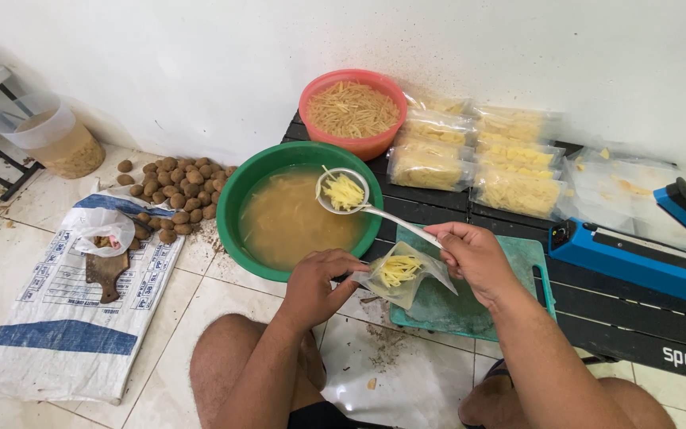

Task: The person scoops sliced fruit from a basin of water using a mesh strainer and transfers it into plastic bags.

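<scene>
My left hand (pixel 319 282) holds open a small clear plastic bag (pixel 403 274) with some yellow potato strips inside, just in front of the green basin (pixel 241 191). My right hand (pixel 474 256) grips the handle of a metal slotted ladle (pixel 344 191). The ladle's bowl is loaded with yellow strips and hangs over the green basin, which holds cloudy water and more strips. The bag sits above a green cutting board (pixel 454 306).
A red basin (pixel 375 143) of strips stands behind the green one. Several filled clear bags (pixel 478 155) lie on a low black table (pixel 637 318), next to a blue heat sealer (pixel 637 250). Potatoes (pixel 172 191), a woven sack (pixel 65 302) and a plastic jug (pixel 49 135) are at left.
</scene>
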